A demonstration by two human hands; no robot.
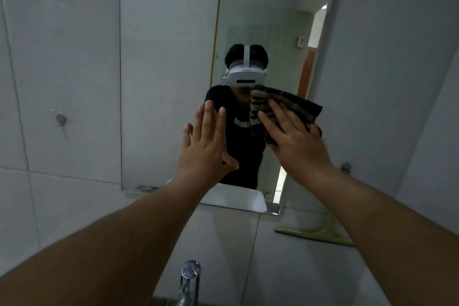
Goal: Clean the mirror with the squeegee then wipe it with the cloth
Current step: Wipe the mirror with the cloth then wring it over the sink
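The right hand (295, 131) lies flat on the striped cloth (285, 109), fingers spread, pressing it to the mirror (169, 57); the left hand (206, 141) rests open-palmed on the mirror, just left of the cloth; the squeegee (320, 235) sits below the mirror's lower right corner.

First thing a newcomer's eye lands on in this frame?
Two outstretched arms meet the mirror mid-frame: the right hand presses a dark striped cloth to the glass, and the left hand lies flat and open on it beside the cloth. Lower right, the yellow-green squeegee lies set aside against the tiled wall, and a chrome tap stands at bottom centre.
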